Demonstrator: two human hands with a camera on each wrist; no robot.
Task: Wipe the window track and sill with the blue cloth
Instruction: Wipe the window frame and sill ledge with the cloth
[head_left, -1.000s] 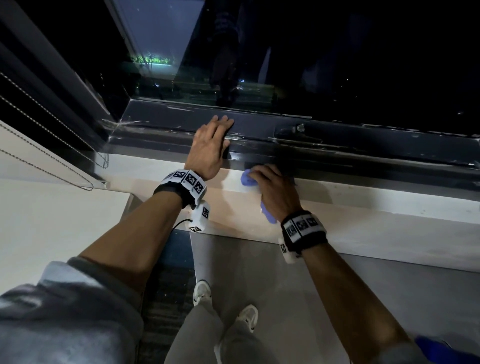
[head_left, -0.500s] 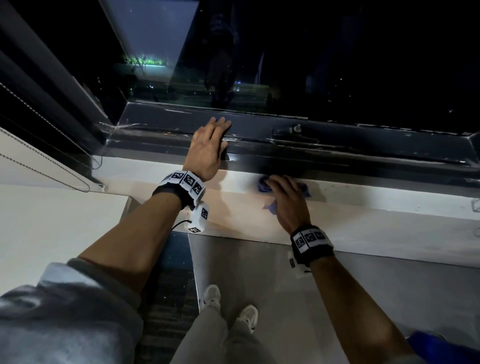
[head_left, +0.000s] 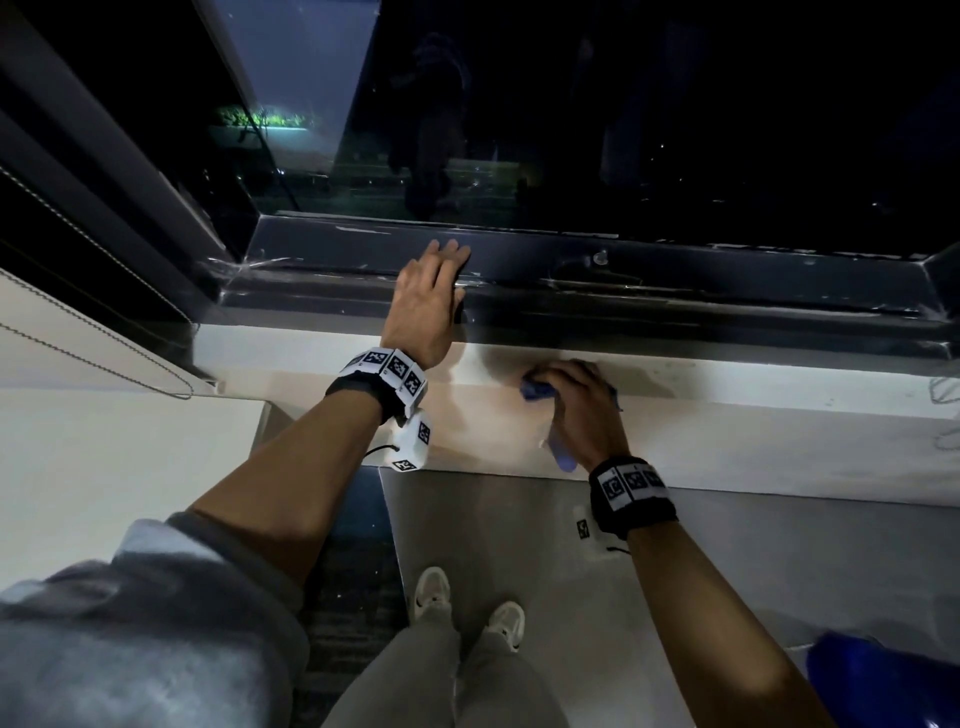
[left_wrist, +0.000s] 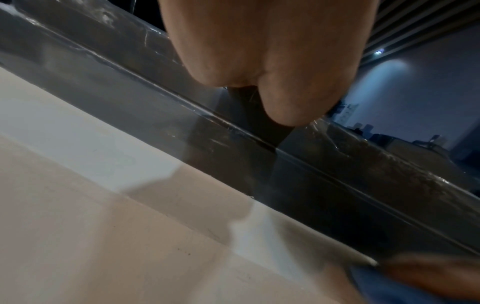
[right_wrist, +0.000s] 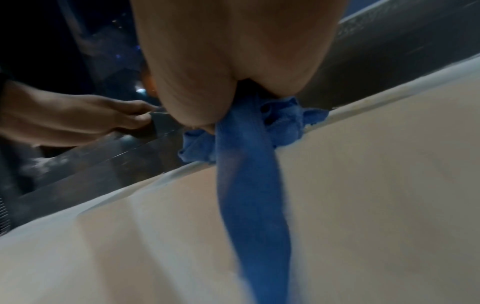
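My right hand (head_left: 574, 400) grips the bunched blue cloth (head_left: 535, 391) and presses it on the white sill (head_left: 753, 431) right at the edge of the dark window track (head_left: 675, 317). In the right wrist view the blue cloth (right_wrist: 249, 164) bulges out under the palm, and a long tail of it trails back over the sill. My left hand (head_left: 431, 291) lies flat with straight fingers on the dark frame, left of the cloth. In the left wrist view only the heel of that hand (left_wrist: 272, 61) shows above the track (left_wrist: 285, 156).
Dark window glass (head_left: 571, 130) rises behind the track, with a small latch (head_left: 600, 258) on the frame. A white blind with bead chains (head_left: 104, 358) hangs at the left. My shoes (head_left: 467, 608) stand on the floor below the sill. A blue object (head_left: 883, 680) sits at lower right.
My right hand has slid the cloth to the right along the back edge of the sill. The left hand has stayed put on the frame.
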